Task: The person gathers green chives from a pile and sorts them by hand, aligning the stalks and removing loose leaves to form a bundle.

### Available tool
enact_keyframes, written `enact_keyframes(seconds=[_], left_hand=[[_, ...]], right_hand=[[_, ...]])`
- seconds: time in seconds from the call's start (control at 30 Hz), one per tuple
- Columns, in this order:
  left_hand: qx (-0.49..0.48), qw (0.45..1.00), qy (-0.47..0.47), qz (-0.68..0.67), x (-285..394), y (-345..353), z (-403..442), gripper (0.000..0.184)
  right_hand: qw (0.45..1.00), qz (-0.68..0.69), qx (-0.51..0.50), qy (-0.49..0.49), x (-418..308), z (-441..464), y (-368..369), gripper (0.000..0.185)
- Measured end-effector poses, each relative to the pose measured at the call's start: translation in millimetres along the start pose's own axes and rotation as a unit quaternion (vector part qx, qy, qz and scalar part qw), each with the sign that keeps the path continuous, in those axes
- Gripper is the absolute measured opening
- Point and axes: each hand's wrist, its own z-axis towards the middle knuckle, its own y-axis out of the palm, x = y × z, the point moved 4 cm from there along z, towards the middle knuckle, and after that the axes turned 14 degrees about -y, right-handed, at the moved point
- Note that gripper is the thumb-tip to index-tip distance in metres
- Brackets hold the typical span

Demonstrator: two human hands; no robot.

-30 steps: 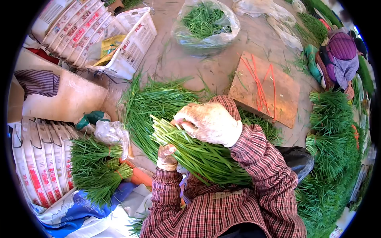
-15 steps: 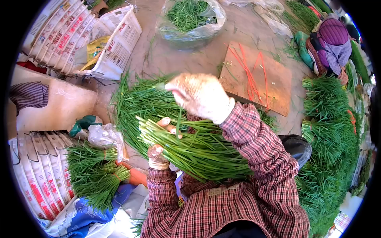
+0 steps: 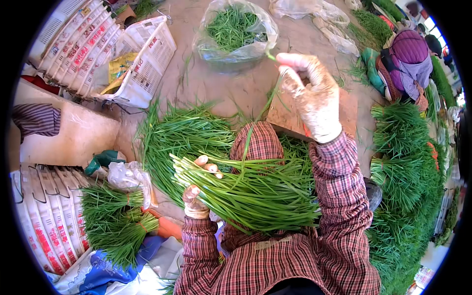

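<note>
My left hand is closed around a thick bunch of garlic chives. Its pale stem ends point up and left past my fingers, and the green leaves trail right across my lap. Higher up, my right hand pinches a single chive leaf by one end between thumb and fingertips. That leaf hangs down toward my knee, its lower end hard to follow. Both hands wear pale, soiled gloves with bare fingertips. Beyond my knee lies a loose heap of chives.
A wooden board sits behind my right hand. Farther off stands a clear plastic bag of green trimmings. White crates are stacked at left, near tied chive bundles. More bundles line the right, where another person bends.
My right hand has moved up and right, away from the bunch, drawing the single leaf out with it. My left hand keeps its hold on the bunch, almost unmoved.
</note>
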Motion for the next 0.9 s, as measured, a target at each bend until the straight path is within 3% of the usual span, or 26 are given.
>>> enact_keyframes(seconds=[0.07,0.17,0.33,0.4,0.53,0.6,0.67,0.73,0.83,0.9], left_hand=[[0.014,1.000,-0.003,0.000,-0.6,-0.9,-1.3,0.087],[0.012,1.000,0.001,-0.009,-1.3,-2.3,-2.1,0.086],[-0.010,1.000,-0.012,-0.006,-2.2,-1.9,-0.2,0.084],[-0.001,1.000,-0.016,0.006,-1.8,0.0,0.9,0.083],[0.015,1.000,-0.016,0.020,-1.0,8.9,5.1,0.085],[0.069,0.997,-0.013,0.041,0.0,16.7,5.1,0.090],[0.096,0.992,-0.003,0.079,1.6,18.6,6.6,0.101],[0.087,0.995,0.015,0.040,1.9,23.4,5.2,0.097],[0.119,0.991,0.024,0.060,3.7,27.1,3.4,0.095],[0.123,0.989,0.039,0.076,4.7,31.2,-2.0,0.094]], right_hand=[[0.999,0.006,-0.007,0.049,15.9,-9.5,5.1,0.020],[0.998,-0.019,-0.012,0.057,26.7,-13.6,3.5,0.022],[0.995,0.057,0.052,0.060,29.4,-4.3,-3.3,0.025],[0.998,0.053,0.017,0.016,42.2,-9.0,3.2,0.028],[0.941,-0.142,-0.263,-0.156,16.4,-51.1,42.1,0.056],[0.921,-0.020,-0.370,-0.120,-1.3,-75.5,65.2,0.065],[0.901,0.009,-0.426,-0.077,-19.3,-92.1,79.1,0.067],[0.881,0.050,-0.470,-0.020,-21.4,-105.0,92.3,0.071],[0.891,-0.031,-0.452,-0.026,-17.4,-126.8,95.7,0.069],[0.905,0.001,-0.425,-0.002,-11.9,-135.7,98.7,0.068]])
